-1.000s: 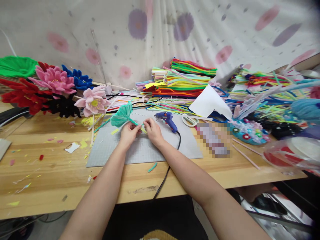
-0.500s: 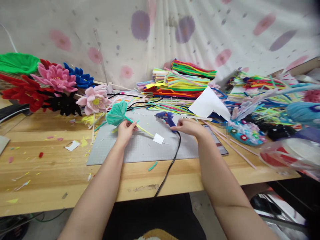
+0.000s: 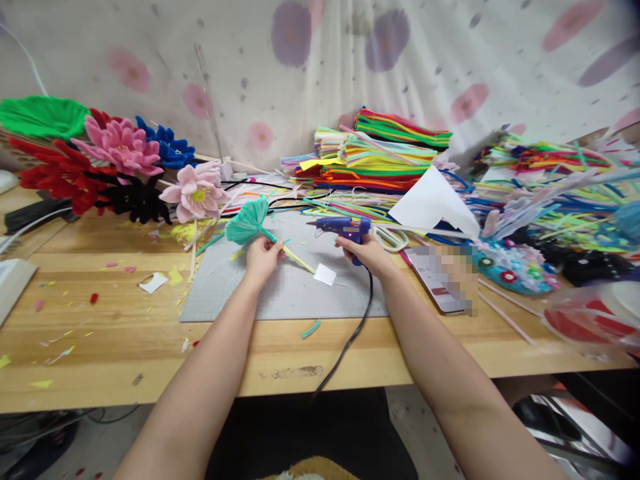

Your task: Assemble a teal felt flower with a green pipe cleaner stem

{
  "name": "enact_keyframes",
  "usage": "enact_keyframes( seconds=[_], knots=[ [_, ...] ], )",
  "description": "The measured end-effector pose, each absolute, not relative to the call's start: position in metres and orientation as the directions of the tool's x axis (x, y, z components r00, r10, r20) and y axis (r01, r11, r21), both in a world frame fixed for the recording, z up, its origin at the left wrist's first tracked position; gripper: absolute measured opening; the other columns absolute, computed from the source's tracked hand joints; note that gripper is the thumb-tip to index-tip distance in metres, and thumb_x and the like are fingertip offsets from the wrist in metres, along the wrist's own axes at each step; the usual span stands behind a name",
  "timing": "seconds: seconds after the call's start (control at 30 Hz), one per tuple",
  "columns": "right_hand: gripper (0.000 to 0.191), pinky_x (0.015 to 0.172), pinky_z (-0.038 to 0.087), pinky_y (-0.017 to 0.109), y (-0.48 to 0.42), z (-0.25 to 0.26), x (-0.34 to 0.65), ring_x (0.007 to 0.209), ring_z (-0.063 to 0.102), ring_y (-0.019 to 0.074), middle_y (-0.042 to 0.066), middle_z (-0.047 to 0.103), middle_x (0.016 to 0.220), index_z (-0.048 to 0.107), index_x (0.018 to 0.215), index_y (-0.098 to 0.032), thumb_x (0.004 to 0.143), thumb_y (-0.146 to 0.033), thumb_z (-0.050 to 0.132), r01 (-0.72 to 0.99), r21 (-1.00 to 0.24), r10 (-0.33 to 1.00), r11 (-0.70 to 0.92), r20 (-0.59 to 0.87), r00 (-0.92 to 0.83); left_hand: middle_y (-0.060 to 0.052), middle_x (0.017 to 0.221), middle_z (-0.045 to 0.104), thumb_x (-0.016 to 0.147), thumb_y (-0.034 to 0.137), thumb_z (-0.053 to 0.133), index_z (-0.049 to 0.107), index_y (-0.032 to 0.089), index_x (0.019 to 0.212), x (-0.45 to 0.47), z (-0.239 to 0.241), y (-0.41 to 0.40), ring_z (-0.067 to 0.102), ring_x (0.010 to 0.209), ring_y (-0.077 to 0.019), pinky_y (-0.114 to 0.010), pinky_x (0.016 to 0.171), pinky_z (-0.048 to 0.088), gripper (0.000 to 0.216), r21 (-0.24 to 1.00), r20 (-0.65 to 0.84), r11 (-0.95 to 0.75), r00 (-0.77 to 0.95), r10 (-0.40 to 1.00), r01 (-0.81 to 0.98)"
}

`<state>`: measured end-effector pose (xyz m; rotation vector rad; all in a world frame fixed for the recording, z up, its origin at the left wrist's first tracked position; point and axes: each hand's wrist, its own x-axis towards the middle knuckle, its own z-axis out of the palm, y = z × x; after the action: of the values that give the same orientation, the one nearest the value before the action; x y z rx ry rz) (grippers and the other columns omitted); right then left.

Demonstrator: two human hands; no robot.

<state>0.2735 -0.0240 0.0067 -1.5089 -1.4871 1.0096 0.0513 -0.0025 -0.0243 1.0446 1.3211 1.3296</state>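
Both forearms bare — so are left hand (image 3: 263, 257) and right hand (image 3: 369, 251).

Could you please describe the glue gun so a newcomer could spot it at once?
Find the grey mat on the wooden table. At its far edge the right hand grips the glue gun: the only blue tool, trailing a black cord.

Both bare forearms stretch forward from the lower edge and draw closer together, the left hand (image 3: 263, 257) knuckles-up with thumb and fingertips pinched shut, the right hand (image 3: 365, 250) near it, apart, curled into a closed grip, wrist straight.
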Motion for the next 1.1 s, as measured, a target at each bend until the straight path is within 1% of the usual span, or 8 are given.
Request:
enact_keyframes(
  seconds=[0.1, 0.37, 0.53, 0.63, 0.77, 0.93, 1.03, 1.1],
  knots=[
    [0.042, 0.045, 0.032, 0.022, -0.032, 0.015, 0.266, 0.045, 0.04, 0.0076, -0.003, 0.047, 0.05, 0.062, 0.074, -0.014, 0.063, -0.055, 0.061, 0.454, -0.891, 0.992, 0.004, -0.055, -0.116, 0.0, 0.054, 0.057, 0.062, 0.021, 0.064, 0.053, 0.014, 0.062, 0.051, -0.024, -0.003, 0.054, 0.047, -0.0122, -0.028, 0.051, 0.048, 0.013, 0.998, -0.042, 0.033, -0.201, 0.979, -0.045],
    [0.04, 0.045, 0.033, 0.022, -0.032, 0.013, 0.26, 0.046, 0.04, 0.0071, -0.002, 0.051, 0.053, 0.062, 0.07, -0.014, 0.064, -0.054, 0.061, 0.45, -0.893, 0.993, -0.007, -0.06, -0.104, 0.001, 0.054, 0.055, 0.061, 0.021, 0.064, 0.054, 0.013, 0.063, 0.053, -0.018, -0.006, 0.054, 0.048, -0.011, -0.024, 0.047, 0.047, 0.012, 0.998, -0.055, 0.046, -0.222, 0.974, -0.047],
    [0.039, 0.056, 0.04, 0.024, -0.03, 0.012, 0.261, 0.057, 0.05, 0.0113, 0.002, 0.06, 0.064, 0.066, 0.078, -0.016, 0.064, -0.052, 0.062, 0.519, -0.852, 0.991, 0.07, -0.001, -0.135, 0.001, 0.054, 0.056, 0.059, 0.023, 0.066, 0.054, 0.014, 0.062, 0.052, -0.02, -0.004, 0.054, 0.048, -0.0115, -0.025, 0.047, 0.047, 0.015, 0.998, -0.05, 0.043, -0.231, 0.972, -0.035],
    [0.043, 0.063, 0.043, 0.027, -0.025, 0.006, 0.267, 0.068, 0.056, 0.0159, 0.004, 0.065, 0.074, 0.066, 0.087, -0.017, 0.065, -0.054, 0.06, 0.566, -0.82, 0.996, 0.082, 0.082, -0.026, 0.001, 0.055, 0.056, 0.059, 0.024, 0.066, 0.054, 0.014, 0.062, 0.051, -0.02, -0.003, 0.054, 0.048, -0.0113, -0.024, 0.046, 0.047, 0.016, 0.999, -0.027, 0.019, -0.245, 0.969, -0.035],
    [0.048, 0.067, 0.042, 0.032, -0.014, -0.008, 0.276, 0.074, 0.059, 0.0218, 0.008, 0.065, 0.074, 0.066, 0.079, -0.015, 0.067, -0.06, 0.055, 0.722, -0.692, 0.968, -0.015, 0.171, 0.184, 0.001, 0.057, 0.056, 0.06, 0.024, 0.065, 0.054, 0.014, 0.063, 0.051, -0.019, -0.003, 0.055, 0.051, -0.0113, -0.023, 0.045, 0.046, 0.016, 0.999, 0.026, -0.033, -0.252, 0.967, -0.023],
    [0.053, 0.068, 0.042, 0.033, -0.009, -0.008, 0.285, 0.081, 0.058, 0.0226, 0.01, 0.064, 0.086, 0.062, 0.088, -0.016, 0.066, -0.063, 0.054, 0.823, -0.565, 0.967, -0.065, 0.167, 0.191, 0.0, 0.059, 0.056, 0.061, 0.027, 0.065, 0.054, 0.014, 0.066, 0.051, -0.017, -0.005, 0.056, 0.053, -0.0113, -0.022, 0.044, 0.046, 0.018, 0.997, 0.072, -0.079, -0.254, 0.965, -0.018],
    [0.062, 0.069, 0.041, 0.032, -0.015, 0.005, 0.295, 0.084, 0.056, 0.0232, 0.011, 0.061, 0.092, 0.056, 0.093, -0.016, 0.057, -0.065, 0.06, 0.884, -0.459, 0.956, -0.089, 0.209, 0.205, 0.001, 0.058, 0.056, 0.06, 0.029, 0.065, 0.053, 0.014, 0.066, 0.049, -0.014, -0.007, 0.056, 0.053, -0.0108, -0.021, 0.044, 0.046, 0.02, 0.993, 0.103, -0.116, -0.277, 0.955, -0.029],
    [0.064, 0.067, 0.04, 0.032, -0.021, 0.014, 0.303, 0.082, 0.055, 0.0235, 0.01, 0.06, 0.088, 0.054, 0.09, -0.016, 0.052, -0.068, 0.061, 0.904, -0.403, 0.959, -0.14, 0.173, 0.226, 0.001, 0.058, 0.056, 0.059, 0.029, 0.066, 0.053, 0.014, 0.066, 0.048, -0.011, -0.009, 0.056, 0.052, -0.0103, -0.02, 0.044, 0.046, 0.022, 0.991, 0.106, -0.125, -0.296, 0.949, -0.045]
  ],
)
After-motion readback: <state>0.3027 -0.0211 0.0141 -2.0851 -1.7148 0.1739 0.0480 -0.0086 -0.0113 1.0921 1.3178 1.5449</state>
